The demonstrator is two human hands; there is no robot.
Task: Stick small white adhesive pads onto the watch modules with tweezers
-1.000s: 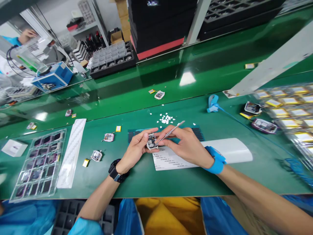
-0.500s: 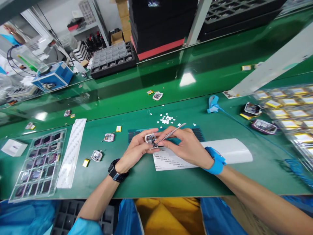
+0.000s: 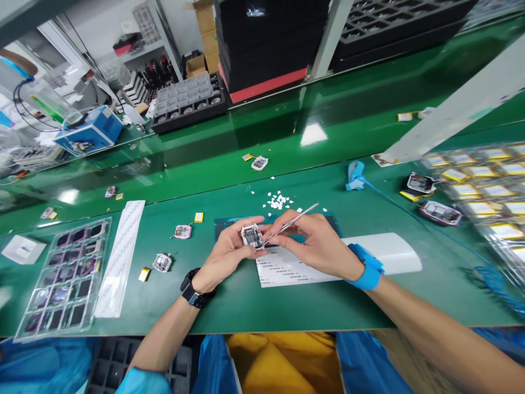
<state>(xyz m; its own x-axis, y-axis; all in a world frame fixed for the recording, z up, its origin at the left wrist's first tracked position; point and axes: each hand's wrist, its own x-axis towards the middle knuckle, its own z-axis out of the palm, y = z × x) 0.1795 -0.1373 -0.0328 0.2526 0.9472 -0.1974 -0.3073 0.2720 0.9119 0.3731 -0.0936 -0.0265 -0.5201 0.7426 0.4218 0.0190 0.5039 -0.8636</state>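
Observation:
My left hand grips a small watch case by its edges, its open side facing up with the circuit board showing. In my right hand are slim metal tweezers, slanting down to the left. Their tip is at the case's lower right edge; whether it touches cannot be made out. Beneath my hands are a printed white sheet and a dark ribbed mat. A scatter of small white pieces lies just beyond.
Open watch cases with yellow-edged batteries lie left and on the green strip behind. A clear tray stands far left, a battery tray right. A blue cord crosses the right side below a slanted white post.
The watch case is tilted more toward me, showing more of its board. My right hand and the tweezers have shifted slightly right. Units on the rear strip sit a little further left.

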